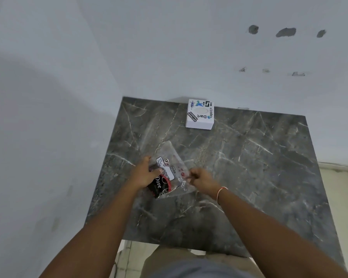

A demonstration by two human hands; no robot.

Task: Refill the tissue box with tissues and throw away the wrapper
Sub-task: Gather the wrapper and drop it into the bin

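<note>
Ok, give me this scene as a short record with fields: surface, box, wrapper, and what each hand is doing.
surface: dark grey marble-pattern table set against a white wall
tissue box: white box with stickers, far edge of the table, oval top opening, no tissue sticking out
wrapper: clear plastic wrapper with black and red print, looks flat
left hand: left hand gripping the wrapper's left side
right hand: right hand pinching its right edge
wrist: thin band on the right wrist

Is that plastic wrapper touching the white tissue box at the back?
Apart. The head view shows bare marble table between the wrapper and the tissue box.
</note>
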